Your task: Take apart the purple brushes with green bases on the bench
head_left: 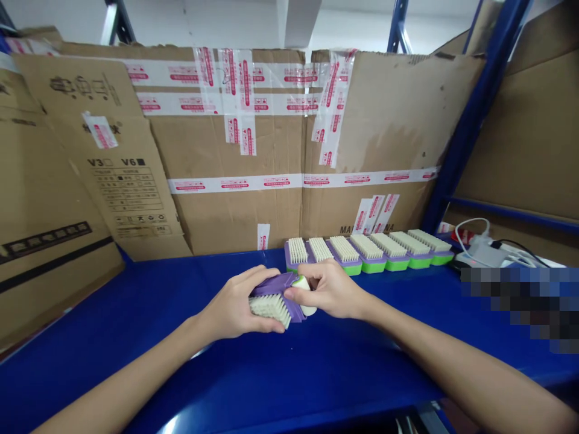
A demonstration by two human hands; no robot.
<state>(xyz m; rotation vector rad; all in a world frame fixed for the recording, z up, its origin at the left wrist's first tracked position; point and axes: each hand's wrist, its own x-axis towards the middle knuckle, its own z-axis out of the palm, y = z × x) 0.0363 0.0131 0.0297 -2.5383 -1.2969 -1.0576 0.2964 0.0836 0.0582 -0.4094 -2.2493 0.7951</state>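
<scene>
Cardboard (235, 147) stands along the far and left sides of a blue table (289, 374). At the far right, a row of brushes (368, 246) sits bristles up, near a white device (484, 253). Mid-table, the left hand's (242, 304) fingers curl around another brush (272, 307), while the right hand (332, 288) grips its white right end between thumb and fingers.
</scene>
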